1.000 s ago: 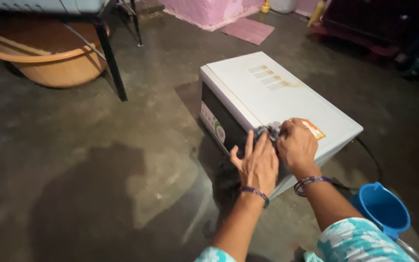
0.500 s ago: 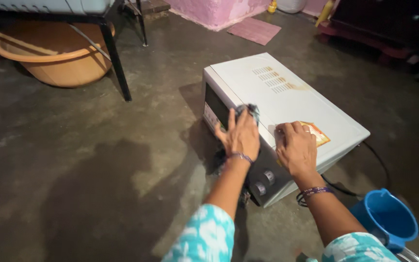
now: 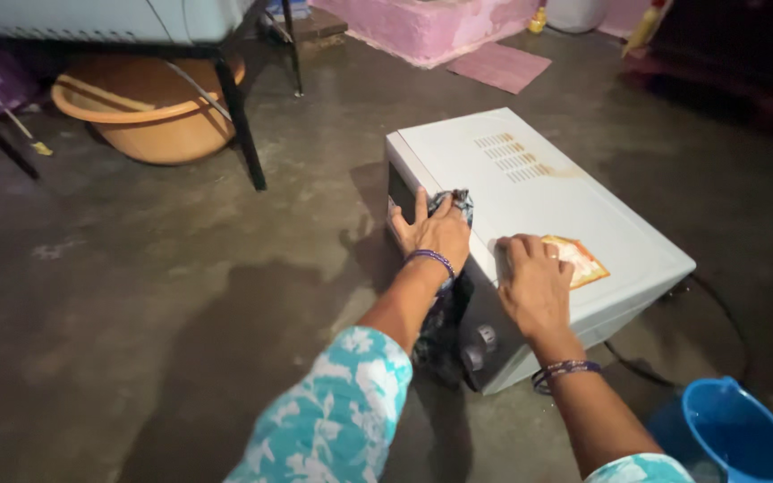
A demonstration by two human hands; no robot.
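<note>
Two hands: left hand (image 3: 436,234) clamps cloth (image 3: 454,202); right hand (image 3: 534,284) flat, fingers apart, on microwave (image 3: 530,179).

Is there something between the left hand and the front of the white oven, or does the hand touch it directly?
A dark cloth lies under the left hand, pressed against the front of the white oven. The right hand rests bare on the oven's top.

- The left hand (image 3: 434,234) covers most of the dark crumpled cloth (image 3: 454,204).
- The white box-shaped microwave oven's (image 3: 530,192) front face is mostly hidden.
- The round blue plastic bucket (image 3: 734,436) is cut by the bottom edge.
</note>
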